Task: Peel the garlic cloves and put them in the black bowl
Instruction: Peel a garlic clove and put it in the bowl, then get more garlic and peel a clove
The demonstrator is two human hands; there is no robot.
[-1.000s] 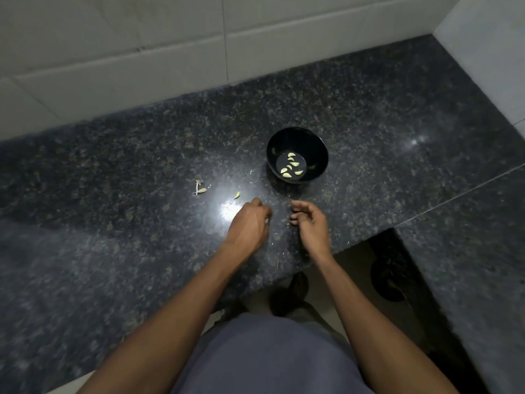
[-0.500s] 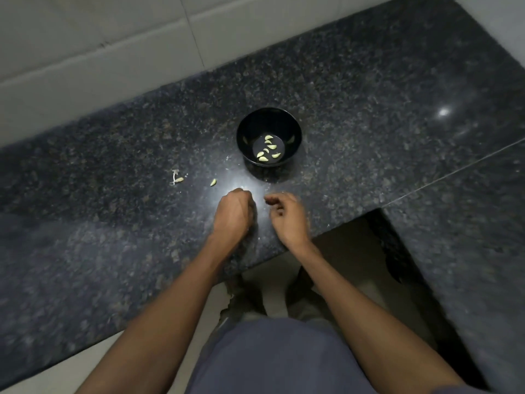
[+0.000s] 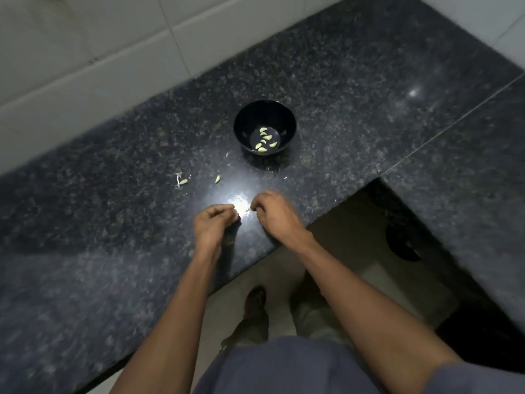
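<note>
Two hands low over the tabletop (image 3: 369, 81): left hand (image 3: 211, 223) curled, grip contents hidden; right hand (image 3: 274, 213) pinching a pale scrap. Peeled cloves (image 3: 264, 139) inside black bowl (image 3: 264, 109); loose cloves (image 3: 217, 179) left of it.

Counter (image 3: 369, 81): polished speckled granite, glossy; black bowl (image 3: 247, 120) shiny.
</note>
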